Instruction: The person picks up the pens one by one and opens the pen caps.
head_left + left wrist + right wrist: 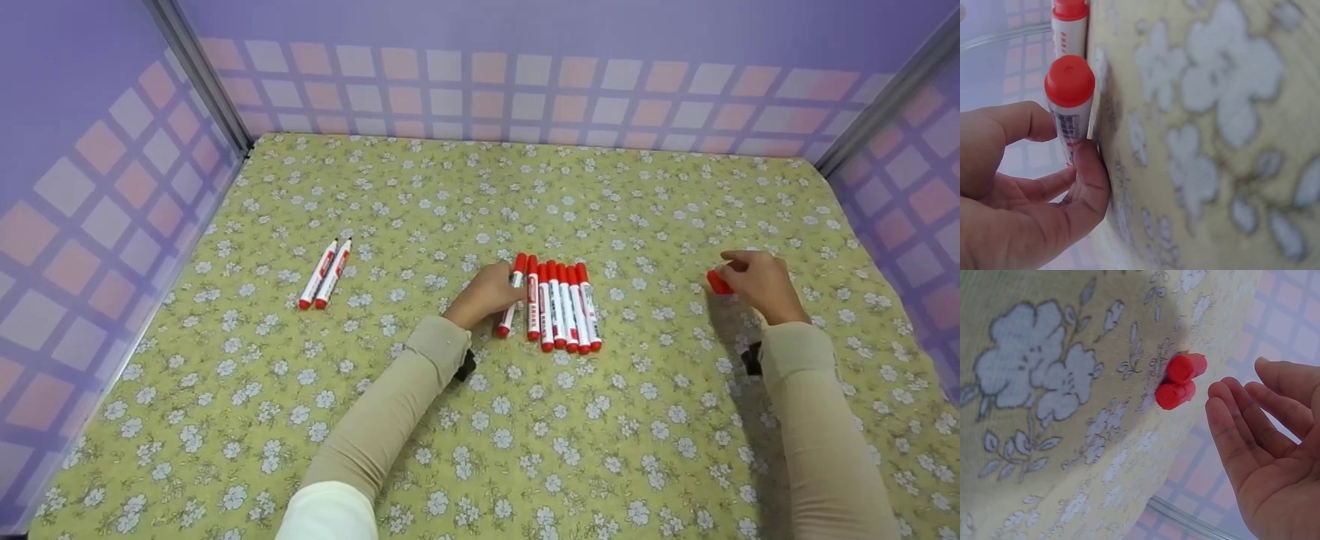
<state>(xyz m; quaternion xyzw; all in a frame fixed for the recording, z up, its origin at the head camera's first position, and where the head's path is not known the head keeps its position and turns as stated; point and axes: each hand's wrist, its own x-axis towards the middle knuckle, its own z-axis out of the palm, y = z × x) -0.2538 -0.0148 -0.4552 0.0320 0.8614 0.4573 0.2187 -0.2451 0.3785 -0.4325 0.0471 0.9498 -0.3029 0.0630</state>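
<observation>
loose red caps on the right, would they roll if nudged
The loose red caps would probably roll, being round and on their sides. Their small size suggests light weight. They lie side by side, so one may push the other.

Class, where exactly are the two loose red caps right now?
In the head view, the two red caps lie on the flowered cloth toward the right, just left of the right hand; the right wrist view shows them side by side.

Two uncapped white markers [333,274] are lying side by side, black tips showing. Red-capped markers [556,307] are forming a row, the leftmost slanting. Two red caps [1179,384] are lying together farther right.
</observation>
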